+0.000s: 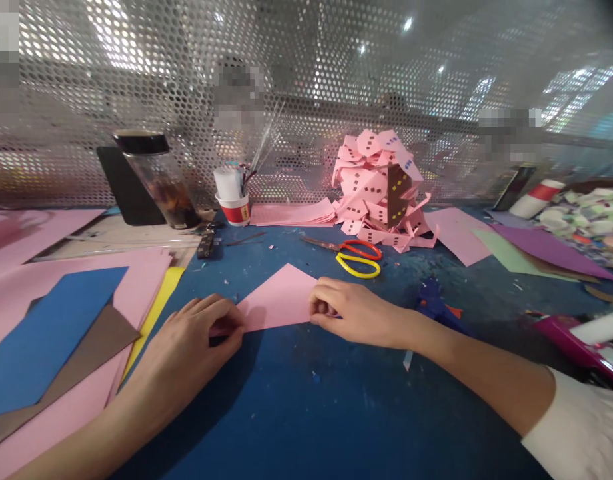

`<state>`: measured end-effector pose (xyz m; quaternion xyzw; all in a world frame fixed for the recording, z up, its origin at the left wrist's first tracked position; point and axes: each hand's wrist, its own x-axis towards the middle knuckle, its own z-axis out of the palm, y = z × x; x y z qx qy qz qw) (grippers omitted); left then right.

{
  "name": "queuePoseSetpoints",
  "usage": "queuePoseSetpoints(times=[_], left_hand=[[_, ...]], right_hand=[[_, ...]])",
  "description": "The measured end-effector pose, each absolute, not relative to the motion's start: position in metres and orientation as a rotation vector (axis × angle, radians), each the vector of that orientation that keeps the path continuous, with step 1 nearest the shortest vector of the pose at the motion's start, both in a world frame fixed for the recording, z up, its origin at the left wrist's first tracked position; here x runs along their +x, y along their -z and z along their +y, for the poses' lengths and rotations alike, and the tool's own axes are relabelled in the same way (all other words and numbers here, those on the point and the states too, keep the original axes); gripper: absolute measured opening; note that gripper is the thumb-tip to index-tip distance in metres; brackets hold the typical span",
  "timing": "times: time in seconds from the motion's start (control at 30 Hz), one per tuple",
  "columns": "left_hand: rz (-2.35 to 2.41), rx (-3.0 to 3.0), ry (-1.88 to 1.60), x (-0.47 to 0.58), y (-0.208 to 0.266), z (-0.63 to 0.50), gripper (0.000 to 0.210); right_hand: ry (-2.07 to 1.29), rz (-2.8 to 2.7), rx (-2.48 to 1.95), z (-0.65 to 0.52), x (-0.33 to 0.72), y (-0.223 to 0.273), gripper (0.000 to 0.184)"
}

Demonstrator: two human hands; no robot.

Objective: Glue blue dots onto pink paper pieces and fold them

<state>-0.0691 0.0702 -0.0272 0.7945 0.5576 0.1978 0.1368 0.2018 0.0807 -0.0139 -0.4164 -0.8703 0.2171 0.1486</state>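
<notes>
A folded piece of pink paper (281, 299), peaked at the top like a triangle, lies in front of me on the blue table. My left hand (201, 333) pinches its left corner between thumb and fingers. At the right corner, my right hand (341, 310) has its fingers curled closed on the paper, covering that end. Just beyond the paper lie scissors (359, 259) with one red and one yellow handle loop. Behind them rises a heap of folded pink paper pieces (371, 187) marked with small dark squares.
Coloured sheets, a blue one (61, 333) on top, lie at left. At the back stand a dark-lidded bottle (161, 180) and a paper cup (234, 208) of tools. A blue tool (434, 303) sits beyond my right forearm, a magenta object (571, 340) farther right.
</notes>
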Motion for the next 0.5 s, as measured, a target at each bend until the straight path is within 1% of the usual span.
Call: queuePoseSetpoints(times=[0.1,0.17,0.37,0.5], left_hand=[[1.634,2.324,-0.447,-0.068,0.023,0.07,0.011],[1.652,2.336,-0.426,-0.068,0.022,0.07,0.011],[1.683,2.313,-0.557,-0.081,0.034,0.073,0.011],[1.673,2.289,-0.567,-0.088,0.042,0.075,0.013]], right_hand=[[-0.635,-2.501,-1.195,0.08,0.202,0.014,0.005],[-0.633,-2.499,-1.185,0.08,0.201,0.013,0.005],[-0.623,-2.497,-1.18,0.08,0.201,0.013,0.004],[-0.621,-2.502,-1.185,0.08,0.202,0.011,0.004]])
